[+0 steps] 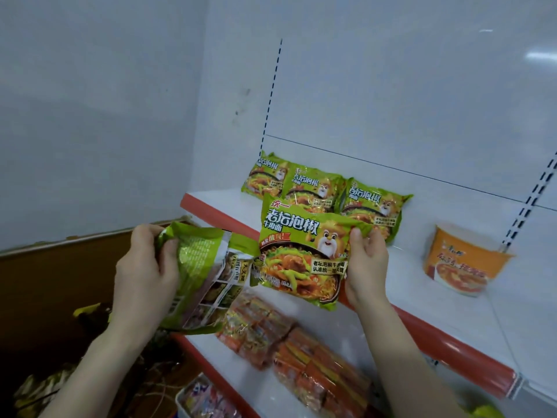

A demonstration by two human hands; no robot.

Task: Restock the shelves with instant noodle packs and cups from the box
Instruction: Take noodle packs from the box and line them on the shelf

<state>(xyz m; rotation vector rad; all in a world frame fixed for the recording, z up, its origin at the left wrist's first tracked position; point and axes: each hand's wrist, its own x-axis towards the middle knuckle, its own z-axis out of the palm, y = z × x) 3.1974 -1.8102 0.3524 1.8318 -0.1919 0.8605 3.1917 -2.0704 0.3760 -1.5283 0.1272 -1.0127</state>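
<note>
White shelf (422, 297) at centre right carries three green packs (316, 188) at its back and a cup (464, 260) at right. Mid-frame, our left hand (144, 273) clutches a green pack (205, 276); our right hand (366, 267) grips a second pack (301, 254). Orange packs (301, 351) lie on the lower shelf (256, 390). We see dim packets in the box (60, 267), lower left.

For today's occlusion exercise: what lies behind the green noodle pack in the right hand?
Three matching green packs stand on the white shelf; the held green noodle pack covers the middle one's lower part.

"老坛泡椒牛肉面" on green noodle pack (301, 239)
</note>
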